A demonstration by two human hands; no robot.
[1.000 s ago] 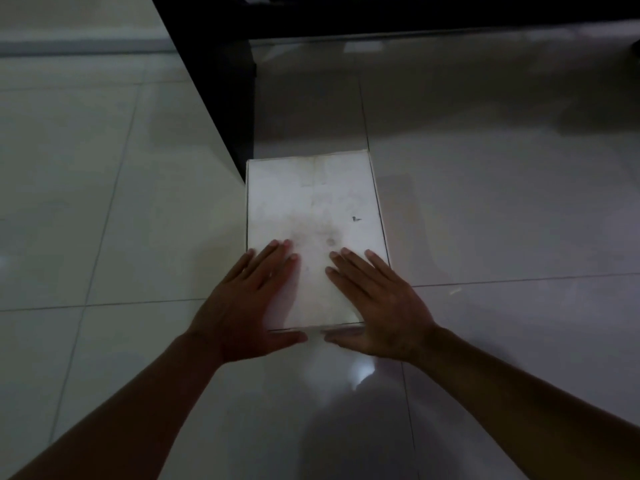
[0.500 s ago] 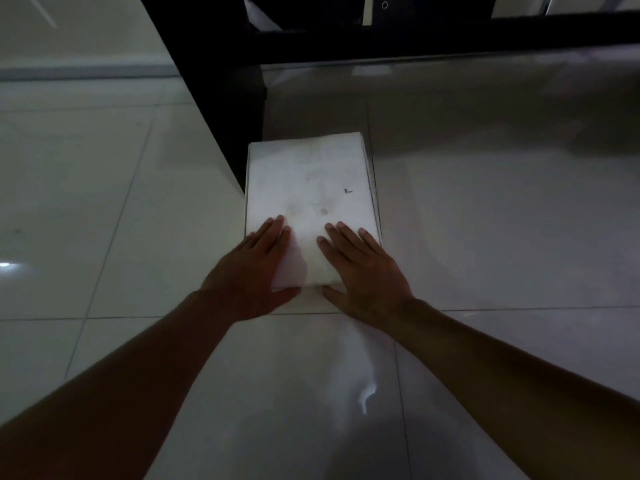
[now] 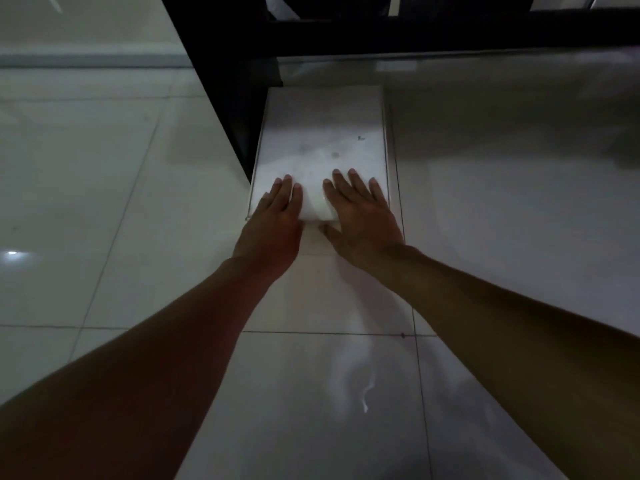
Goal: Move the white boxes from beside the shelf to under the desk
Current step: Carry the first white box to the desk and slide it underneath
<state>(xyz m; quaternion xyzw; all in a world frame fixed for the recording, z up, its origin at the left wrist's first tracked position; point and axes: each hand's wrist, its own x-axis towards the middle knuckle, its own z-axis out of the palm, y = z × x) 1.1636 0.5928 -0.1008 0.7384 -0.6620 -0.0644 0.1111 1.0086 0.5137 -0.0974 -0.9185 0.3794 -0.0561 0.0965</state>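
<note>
With both hands, left hand (image 3: 277, 216) and right hand (image 3: 360, 216), fingers spread flat on the white box (image 3: 322, 140), an uneven shove could jam it against the dark desk leg (image 3: 221, 98) beside it.

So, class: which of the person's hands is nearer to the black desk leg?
Left. The left hand lies flat on the white box's near-left corner, just by the black desk leg. The right hand presses the box's right side, farther away.
</note>
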